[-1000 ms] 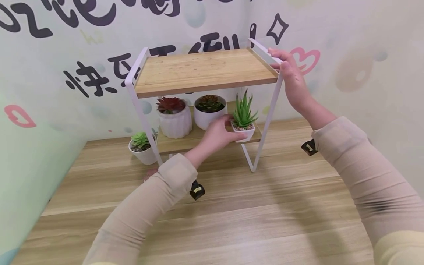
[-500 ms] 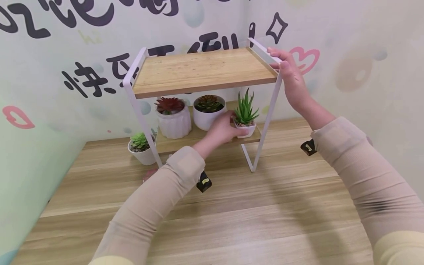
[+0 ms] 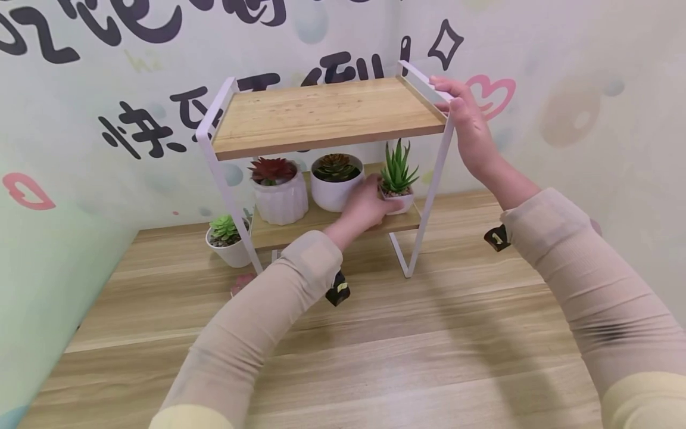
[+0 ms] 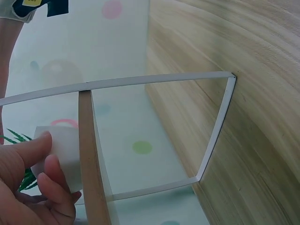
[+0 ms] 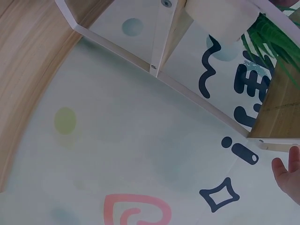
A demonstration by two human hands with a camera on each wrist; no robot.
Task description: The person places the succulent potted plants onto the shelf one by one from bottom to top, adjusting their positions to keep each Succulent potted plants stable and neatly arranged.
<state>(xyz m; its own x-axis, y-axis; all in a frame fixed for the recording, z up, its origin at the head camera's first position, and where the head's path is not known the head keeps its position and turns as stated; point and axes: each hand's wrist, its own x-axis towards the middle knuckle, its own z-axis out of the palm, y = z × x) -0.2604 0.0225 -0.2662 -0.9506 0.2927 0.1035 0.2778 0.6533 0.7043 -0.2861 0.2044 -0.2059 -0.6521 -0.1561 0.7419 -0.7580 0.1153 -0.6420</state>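
Note:
A two-tier shelf (image 3: 327, 116) with wooden boards and a white metal frame stands on the wooden table. My left hand (image 3: 367, 208) grips a small white pot (image 4: 70, 152) with a spiky green succulent (image 3: 396, 170), at the right end of the lower board (image 3: 292, 232). In the left wrist view the thumb and fingers lie about this pot, close to the board; whether its base touches the board is hard to tell. At the shelf's top right corner my right hand (image 3: 474, 128) holds the white side rail (image 3: 423, 80), thumb in front.
On the lower board, left of my left hand, stand a white fluted pot (image 3: 281, 202) with a red succulent and a round white pot (image 3: 331, 193) with a dark one. A white pot (image 3: 234, 253) with a green succulent stands on the table (image 3: 418, 351), left of the shelf.
My left hand has moved right and slightly farther back with the potted spiky succulent, deeper over the lower board. The right hand stays on the rail.

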